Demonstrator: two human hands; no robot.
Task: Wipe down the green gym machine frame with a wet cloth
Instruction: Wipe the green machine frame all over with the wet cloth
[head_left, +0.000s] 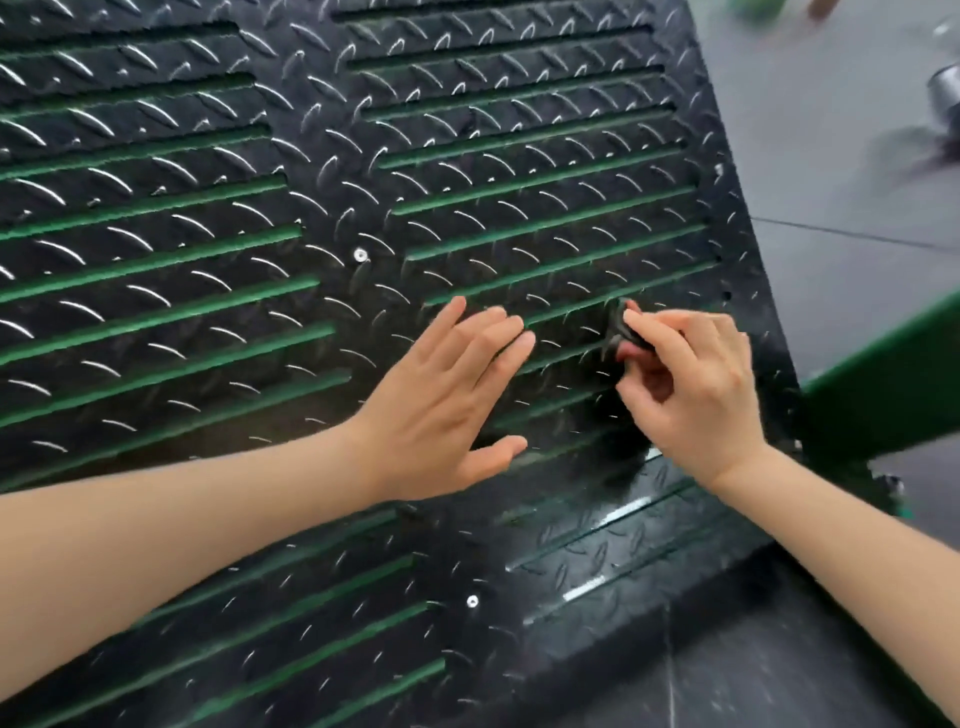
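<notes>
- Grey gym floor (831, 156) shows at the upper right, behind a large black tread-pattern footplate (322, 208) that fills most of the view.
- Long slots cut across the footplate show green in their depths, and two small silver bolt heads (360, 254) sit along its middle strip.
- Part of the green machine frame (883, 384) juts out as a beam at the right edge, just beside the plate's corner.
- Left hand (441, 400) lies flat on the plate, fingers straight and close together, thumb spread out to the side, holding nothing.
- Right hand (691, 389) is curled, fingertips and thumb pinching a small dark wad, apparently the cloth (621, 332), against the plate near a slot.
- Lower right part of the plate carries bright, wet-looking streaks.
- Both forearms are bare.
</notes>
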